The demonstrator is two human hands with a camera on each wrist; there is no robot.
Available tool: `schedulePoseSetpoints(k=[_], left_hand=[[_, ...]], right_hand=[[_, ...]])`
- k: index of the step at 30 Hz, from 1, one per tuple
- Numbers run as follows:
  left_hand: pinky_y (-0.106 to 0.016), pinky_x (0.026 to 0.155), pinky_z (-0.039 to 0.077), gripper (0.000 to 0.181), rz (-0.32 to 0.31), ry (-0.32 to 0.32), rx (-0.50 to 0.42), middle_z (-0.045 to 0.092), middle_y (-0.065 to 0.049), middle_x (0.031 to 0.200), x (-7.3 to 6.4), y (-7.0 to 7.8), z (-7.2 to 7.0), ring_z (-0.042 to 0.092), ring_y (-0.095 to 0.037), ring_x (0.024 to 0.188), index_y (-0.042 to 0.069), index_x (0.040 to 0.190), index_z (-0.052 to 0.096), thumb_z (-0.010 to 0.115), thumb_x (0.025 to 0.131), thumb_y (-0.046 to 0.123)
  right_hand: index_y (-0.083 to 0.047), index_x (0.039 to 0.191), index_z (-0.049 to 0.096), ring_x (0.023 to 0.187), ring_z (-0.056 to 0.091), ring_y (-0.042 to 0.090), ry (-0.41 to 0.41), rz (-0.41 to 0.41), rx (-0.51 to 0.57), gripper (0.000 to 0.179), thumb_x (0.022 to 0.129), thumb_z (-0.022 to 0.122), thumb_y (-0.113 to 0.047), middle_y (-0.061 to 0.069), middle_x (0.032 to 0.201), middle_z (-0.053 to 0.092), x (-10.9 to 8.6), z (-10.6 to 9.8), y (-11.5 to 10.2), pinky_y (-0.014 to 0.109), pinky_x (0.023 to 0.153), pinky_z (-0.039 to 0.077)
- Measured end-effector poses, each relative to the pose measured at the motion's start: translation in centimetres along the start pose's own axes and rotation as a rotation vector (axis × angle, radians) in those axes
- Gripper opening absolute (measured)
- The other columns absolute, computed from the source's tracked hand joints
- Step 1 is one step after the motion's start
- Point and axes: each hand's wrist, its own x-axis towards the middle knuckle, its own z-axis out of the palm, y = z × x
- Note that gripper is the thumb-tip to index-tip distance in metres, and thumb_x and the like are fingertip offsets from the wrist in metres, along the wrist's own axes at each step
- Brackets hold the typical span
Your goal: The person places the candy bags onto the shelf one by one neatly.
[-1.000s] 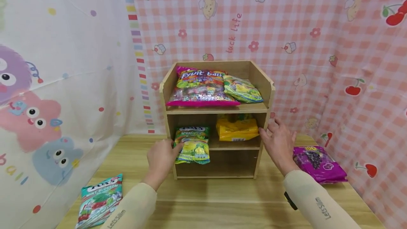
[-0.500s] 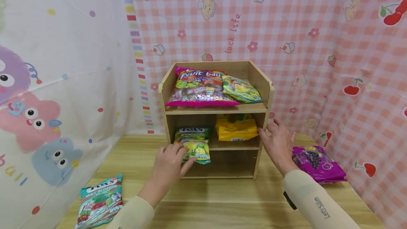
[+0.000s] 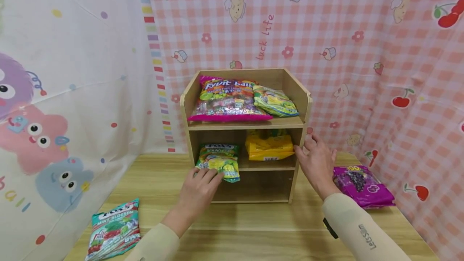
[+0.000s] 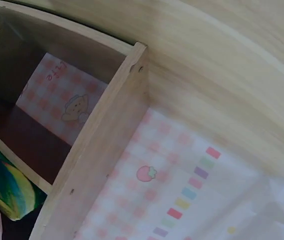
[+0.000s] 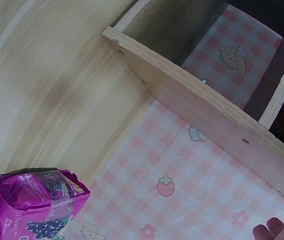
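Observation:
My left hand [image 3: 199, 191] is at the lower front of a green and yellow candy bag [image 3: 222, 163], with its fingers against the bag's bottom edge. The bag lies on the left of the middle shelf, its lower end sticking out over the shelf front. In the left wrist view only a sliver of the bag [image 4: 13, 187] shows, at the lower left. My right hand [image 3: 317, 164] rests against the right side of the wooden shelf unit [image 3: 246, 125], thumb at the front edge, other fingers extended along the side panel. A yellow bag [image 3: 271, 148] sits to the right on that shelf.
On the top shelf lie a large fruit candy bag [image 3: 230, 100] and a smaller green-yellow bag [image 3: 276, 100]. A teal mint bag [image 3: 115, 228] lies on the table at the left, a purple grape bag [image 3: 363, 186] at the right. Patterned cloth hangs behind.
My left hand released the green and yellow bag's left edge and shifted right to its lower front. The bag's lower end has moved slightly up and back. My right hand stays put.

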Motion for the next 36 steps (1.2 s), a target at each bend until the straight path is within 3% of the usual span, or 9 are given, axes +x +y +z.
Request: schedulePoseSetpoints(k=[5,10,13,19,22,25,28,31,36], left_hand=[[-0.044,0.076,0.051,0.016,-0.070,-0.100,0.014,0.071,-0.005,0.097,0.8,-0.2,0.4,0.067,-0.025,0.086,0.012,0.104,0.073,0.070,0.089,0.012],[-0.044,0.078,0.050,0.022,-0.119,-0.159,0.018,0.070,-0.005,0.100,1.5,-0.2,1.0,0.067,-0.026,0.091,0.012,0.105,0.073,0.076,0.084,0.009],[-0.045,0.080,0.051,0.026,-0.115,-0.139,-0.003,0.069,-0.009,0.102,1.4,-0.1,1.1,0.066,-0.029,0.094,0.009,0.107,0.072,0.076,0.081,0.004],[-0.042,0.081,0.055,0.028,-0.049,-0.029,-0.043,0.067,-0.015,0.102,0.6,0.2,1.3,0.065,-0.032,0.092,0.001,0.105,0.072,0.070,0.078,-0.004],[-0.039,0.082,0.055,0.032,-0.042,-0.032,-0.043,0.066,-0.014,0.102,0.6,0.3,1.3,0.064,-0.031,0.092,-0.001,0.105,0.072,0.072,0.074,-0.006],[-0.037,0.086,0.054,0.037,-0.049,-0.087,-0.027,0.066,-0.014,0.104,0.8,0.4,1.3,0.064,-0.030,0.095,-0.001,0.108,0.071,0.075,0.072,-0.006],[-0.036,0.090,0.052,0.040,-0.056,-0.172,0.000,0.065,-0.015,0.108,0.9,0.4,1.3,0.062,-0.030,0.099,-0.001,0.113,0.070,0.076,0.073,-0.004],[-0.038,0.093,0.051,0.037,-0.069,-0.215,0.008,0.065,-0.015,0.110,1.0,0.5,1.6,0.061,-0.030,0.101,-0.001,0.115,0.069,0.075,0.078,0.000],[-0.040,0.093,0.050,0.031,-0.079,-0.177,-0.020,0.063,-0.017,0.111,0.8,0.5,1.9,0.061,-0.032,0.101,-0.003,0.114,0.068,0.071,0.086,0.009]], right_hand=[[-0.003,0.118,0.072,0.123,0.048,0.052,-0.006,-0.002,-0.012,0.034,0.094,0.067,-0.027,0.024,0.141,0.051,-0.1,0.0,0.0,0.077,0.106,0.007],[-0.001,0.115,0.073,0.122,0.049,0.052,-0.007,-0.004,-0.017,0.033,0.095,0.067,-0.026,0.024,0.140,0.052,-0.1,-0.1,0.0,0.078,0.105,0.007],[-0.001,0.114,0.073,0.123,0.048,0.052,-0.012,0.006,-0.020,0.034,0.094,0.067,-0.027,0.024,0.141,0.051,-0.1,-0.1,-0.1,0.077,0.106,0.007],[-0.001,0.114,0.073,0.124,0.048,0.052,-0.017,0.007,-0.028,0.034,0.094,0.067,-0.029,0.024,0.142,0.050,0.0,-0.1,-0.2,0.076,0.107,0.008],[-0.001,0.113,0.073,0.124,0.048,0.052,-0.009,0.003,-0.028,0.034,0.094,0.067,-0.028,0.024,0.142,0.050,0.0,-0.1,-0.2,0.076,0.106,0.008],[0.000,0.113,0.073,0.123,0.048,0.052,-0.006,-0.004,-0.030,0.033,0.094,0.067,-0.027,0.025,0.141,0.051,0.0,-0.1,-0.2,0.077,0.105,0.009],[-0.001,0.114,0.073,0.122,0.048,0.053,-0.003,-0.008,-0.032,0.033,0.094,0.067,-0.027,0.025,0.140,0.051,0.0,-0.1,-0.1,0.078,0.104,0.009],[-0.001,0.115,0.072,0.122,0.048,0.053,-0.003,-0.004,-0.031,0.034,0.094,0.067,-0.027,0.025,0.140,0.051,0.0,-0.1,-0.1,0.078,0.105,0.009],[-0.002,0.116,0.072,0.122,0.049,0.052,-0.009,0.001,-0.034,0.034,0.094,0.067,-0.028,0.024,0.141,0.051,0.0,-0.1,-0.2,0.077,0.106,0.009]])
